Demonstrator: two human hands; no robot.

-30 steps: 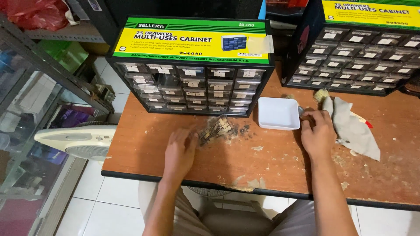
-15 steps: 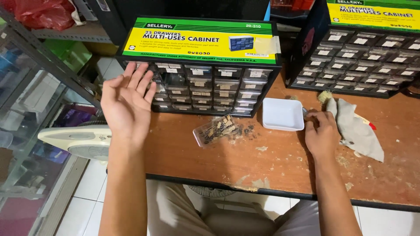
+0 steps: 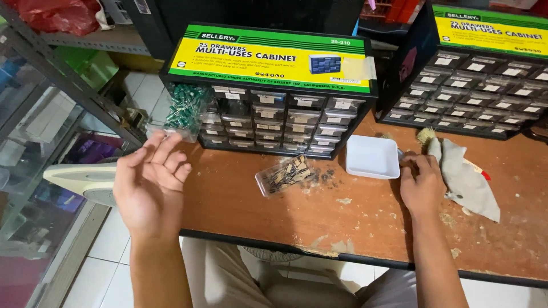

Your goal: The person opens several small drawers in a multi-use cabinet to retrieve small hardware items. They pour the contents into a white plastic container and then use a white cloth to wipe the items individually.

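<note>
My left hand (image 3: 151,182) hovers palm up off the table's left front corner, fingers apart and holding nothing. Just beyond its fingertips a clear drawer of small green parts (image 3: 184,111) sticks out at the left end of the black drawer cabinet (image 3: 274,122); I cannot tell whether they touch. My right hand (image 3: 422,185) rests on the wooden table (image 3: 354,228), fingers curled, fingertips at the right corner of a white square tray (image 3: 372,157). A clear drawer of small brownish parts (image 3: 282,174) lies on the table between my hands.
A second drawer cabinet (image 3: 479,74) stands at the back right. A grey cloth (image 3: 468,179) and a small brush (image 3: 425,136) lie right of my right hand. A metal shelf rack (image 3: 68,85) stands to the left, and a white scale (image 3: 80,177) below it.
My left hand has come down from in front of the cabinet to the table's left front corner. The drawer of green parts now shows at the cabinet's left end. My right hand stayed put.
</note>
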